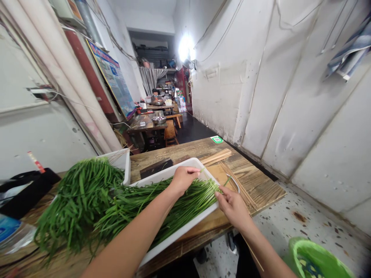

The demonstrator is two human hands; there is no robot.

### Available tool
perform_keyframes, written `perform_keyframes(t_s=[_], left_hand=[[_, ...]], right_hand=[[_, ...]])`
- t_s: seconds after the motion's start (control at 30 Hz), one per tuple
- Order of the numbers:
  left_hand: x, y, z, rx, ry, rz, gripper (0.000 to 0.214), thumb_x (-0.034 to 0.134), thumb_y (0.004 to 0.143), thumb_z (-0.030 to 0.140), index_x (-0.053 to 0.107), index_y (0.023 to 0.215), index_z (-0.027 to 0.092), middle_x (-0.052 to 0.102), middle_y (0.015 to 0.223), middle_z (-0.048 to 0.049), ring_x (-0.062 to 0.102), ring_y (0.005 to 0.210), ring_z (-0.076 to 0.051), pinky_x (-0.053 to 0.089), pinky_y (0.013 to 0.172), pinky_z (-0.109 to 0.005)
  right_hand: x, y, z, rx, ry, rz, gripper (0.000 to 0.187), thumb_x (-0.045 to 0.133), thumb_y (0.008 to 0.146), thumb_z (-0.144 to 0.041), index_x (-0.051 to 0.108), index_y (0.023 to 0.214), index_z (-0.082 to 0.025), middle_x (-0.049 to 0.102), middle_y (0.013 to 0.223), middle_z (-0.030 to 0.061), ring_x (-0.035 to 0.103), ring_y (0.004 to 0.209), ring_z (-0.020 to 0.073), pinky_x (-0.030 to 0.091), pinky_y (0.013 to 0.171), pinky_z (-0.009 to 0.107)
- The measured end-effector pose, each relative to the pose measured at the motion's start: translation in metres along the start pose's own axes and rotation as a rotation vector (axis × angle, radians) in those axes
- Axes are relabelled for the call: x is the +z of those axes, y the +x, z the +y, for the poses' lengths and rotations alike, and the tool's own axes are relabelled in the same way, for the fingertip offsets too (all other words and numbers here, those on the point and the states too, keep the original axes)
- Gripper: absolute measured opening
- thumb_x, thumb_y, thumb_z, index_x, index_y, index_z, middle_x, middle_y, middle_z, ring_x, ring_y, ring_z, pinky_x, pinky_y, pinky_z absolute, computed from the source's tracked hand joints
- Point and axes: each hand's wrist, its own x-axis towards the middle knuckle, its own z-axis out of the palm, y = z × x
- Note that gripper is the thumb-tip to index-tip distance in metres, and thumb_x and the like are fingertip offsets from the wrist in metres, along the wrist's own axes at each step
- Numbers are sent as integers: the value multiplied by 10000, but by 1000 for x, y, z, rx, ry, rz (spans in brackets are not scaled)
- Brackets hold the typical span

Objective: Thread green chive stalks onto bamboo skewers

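Long green garlic chives (199,199) lie in a white tray (176,253), their pale cut ends toward the right. Over the tray's far right side, my left hand (183,180) is closed in a pinch on a short, pale green chive stem (202,170). My right hand (232,204) is closed at the near right corner, its fingertips beside the cut ends. A thin bamboo skewer (255,255) runs back under that wrist and appears to be held in the hand. A green stem (228,180) shows just beyond its fingertips; whether they touch it I cannot tell.
Bamboo skewers (217,157) lie loose on the wooden table (261,185). More chives (81,193) spill from a second white tray (127,166) at left. A green bucket (319,258) stands on the floor at right. Farther back, a person (155,94) sits at a table.
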Motion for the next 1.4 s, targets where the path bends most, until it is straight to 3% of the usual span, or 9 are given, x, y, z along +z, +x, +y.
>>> perform_keyframes(t_s=[0.4,0.6,0.73,0.87,0.97,1.07,1.2,1.4], left_hand=[[-1,-3,4,1,19,-14,201,661,670,149,740,852,123,744,843,-71,659,783,-188,466,770,-278],[0,-6,3,9,36,-34,216,663,665,168,742,862,127,737,896,-87,665,825,-202,470,814,-294],[1,-16,5,100,119,-189,202,645,668,192,751,838,167,741,890,-55,664,831,-198,472,827,-291],[-11,-11,11,177,224,-357,224,605,699,222,751,866,194,740,907,-29,661,852,-196,465,824,-274],[-23,10,13,216,402,-182,242,570,717,191,750,879,192,736,935,-43,654,872,-208,445,826,-272],[-28,34,8,194,618,-10,192,591,684,156,756,776,191,737,891,-66,642,903,-231,424,819,-267],[-23,50,-4,137,697,-22,63,671,629,202,727,622,175,717,720,-95,641,845,-233,414,782,-253],[-9,53,-22,114,748,-31,104,686,644,289,714,623,191,706,714,-96,630,842,-223,409,762,-251]], right_hand=[[0,-1,1,17,-7,6,328,534,842,-366,616,1010,-96,326,530,-61,263,451,90,206,397,204],[1,-1,4,-7,-34,13,318,517,854,-374,629,984,-107,409,557,-37,297,453,90,232,391,199],[2,-1,7,-31,-70,56,308,483,875,-352,629,994,-108,385,534,-42,305,450,97,249,390,200],[1,-2,6,-31,-75,58,317,490,870,-363,633,992,-108,357,498,-53,290,432,98,237,384,205],[1,-2,5,-21,-64,52,324,511,857,-374,633,991,-105,350,503,-55,287,436,97,233,391,206],[1,-1,4,-16,-56,47,327,520,850,-379,634,982,-103,342,506,-56,289,444,98,232,398,206],[1,-1,3,-8,-60,35,353,515,847,-409,636,971,-101,363,510,-49,286,448,98,227,400,206],[0,-1,0,-38,-99,33,348,479,863,-405,646,933,-109,356,526,-45,281,452,95,228,398,203]])
